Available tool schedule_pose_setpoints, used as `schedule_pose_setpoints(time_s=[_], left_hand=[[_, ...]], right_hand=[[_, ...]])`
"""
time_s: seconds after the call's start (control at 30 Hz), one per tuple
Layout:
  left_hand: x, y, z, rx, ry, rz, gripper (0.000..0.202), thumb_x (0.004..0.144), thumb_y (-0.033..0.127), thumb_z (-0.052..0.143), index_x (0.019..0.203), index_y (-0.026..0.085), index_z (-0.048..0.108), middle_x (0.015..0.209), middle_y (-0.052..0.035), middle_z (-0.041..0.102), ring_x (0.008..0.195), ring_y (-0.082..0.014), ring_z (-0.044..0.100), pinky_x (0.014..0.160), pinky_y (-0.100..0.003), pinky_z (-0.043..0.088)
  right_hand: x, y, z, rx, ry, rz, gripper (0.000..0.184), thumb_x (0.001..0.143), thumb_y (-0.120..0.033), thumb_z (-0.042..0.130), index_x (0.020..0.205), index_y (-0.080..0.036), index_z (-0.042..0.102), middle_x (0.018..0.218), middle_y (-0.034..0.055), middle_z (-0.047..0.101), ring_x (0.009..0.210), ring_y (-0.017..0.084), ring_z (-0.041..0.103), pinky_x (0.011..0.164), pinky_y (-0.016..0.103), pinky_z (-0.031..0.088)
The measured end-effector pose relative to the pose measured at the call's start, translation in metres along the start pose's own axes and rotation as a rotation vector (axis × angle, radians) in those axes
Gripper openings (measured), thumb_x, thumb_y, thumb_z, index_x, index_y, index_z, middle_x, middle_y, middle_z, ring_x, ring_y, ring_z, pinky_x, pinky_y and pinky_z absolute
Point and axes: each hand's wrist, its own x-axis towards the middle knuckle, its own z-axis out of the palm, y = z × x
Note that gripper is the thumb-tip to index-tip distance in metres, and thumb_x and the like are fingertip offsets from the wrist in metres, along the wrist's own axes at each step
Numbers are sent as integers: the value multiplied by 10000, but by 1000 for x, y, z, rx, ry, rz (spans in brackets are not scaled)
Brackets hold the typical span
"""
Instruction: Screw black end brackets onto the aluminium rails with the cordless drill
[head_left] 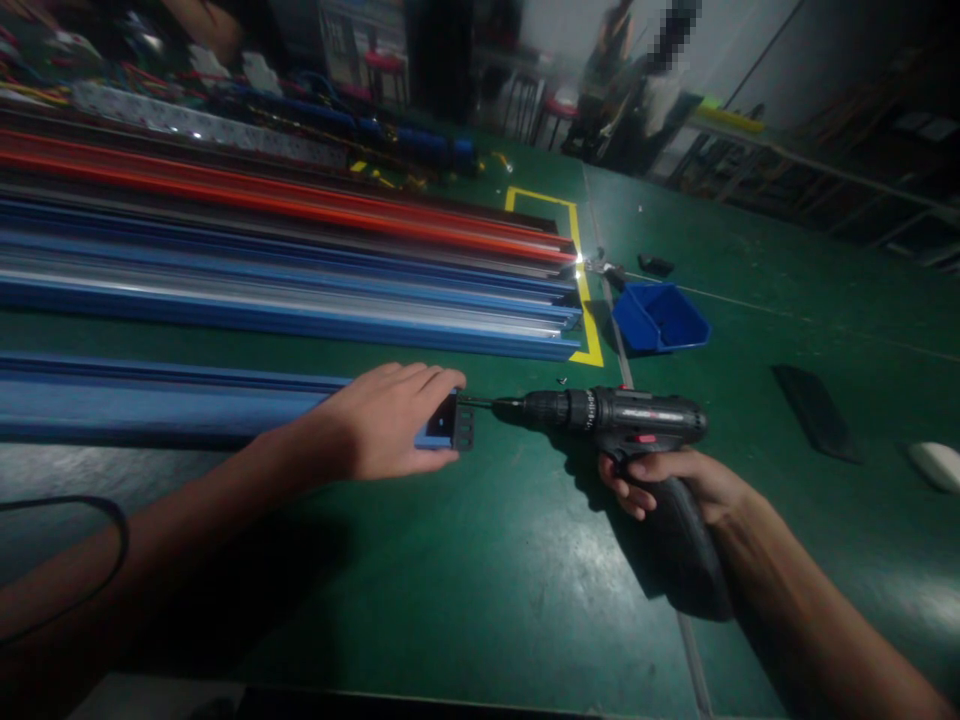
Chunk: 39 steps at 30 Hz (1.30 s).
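Observation:
My left hand [397,420] is wrapped over the right end of a long blue metal profile [172,400], thumb on the near side and fingers on the far side. A black slotted end cap [464,425] sits at that end. In my right hand [675,480] is a black cordless drill [622,415], held by its handle with the chuck pointing left. Its long thin bit [480,402] reaches the far corner of the end cap. Whether a screw is at the tip is too small to tell.
Several blue profiles [300,285] and a red profile [300,195] lie beyond, ending near a yellow tape outline [589,335]. A blue bin [660,318] stands right of them. Farther right are a dark flat piece [814,412] and a white object [936,465]. People are in the background.

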Motion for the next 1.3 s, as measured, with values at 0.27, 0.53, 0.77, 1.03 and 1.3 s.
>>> schedule_pose_setpoints(time_s=[0.27,0.53,0.77,1.03,1.3], left_hand=[[1,0,-2,-9,-12,-4,660,899,588,611,1394,167,494,1228,-142,673,1080,-307,654,932,-414,466],[1,2,-3,-7,-26,-26,663,899,566,622,1410,167,486,1261,-144,665,1105,-313,653,953,-417,463],[2,4,-5,11,-38,-27,662,894,560,627,1397,153,491,1247,-147,666,1092,-315,652,933,-417,465],[2,2,-3,-7,-36,-30,686,892,579,613,1415,155,486,1253,-151,665,1083,-315,648,933,-421,458],[1,1,-2,-11,-25,-22,670,891,576,619,1404,164,493,1229,-144,671,1073,-310,653,928,-416,459]], right_hand=[[0,1,-1,26,3,4,205,890,-159,741,1070,-60,738,867,83,715,628,93,637,652,235,605],[0,0,1,47,-2,3,191,888,-130,738,1063,-53,743,858,84,723,633,93,649,662,236,613],[0,0,0,57,-16,2,186,893,-121,728,1064,-51,751,857,85,729,632,93,658,664,236,617],[0,-1,0,61,-25,-5,180,901,-100,710,1067,-44,753,854,92,736,647,98,668,672,237,620],[1,-1,1,69,-13,9,178,892,-110,728,1057,-48,752,855,85,732,639,92,662,667,236,621]])
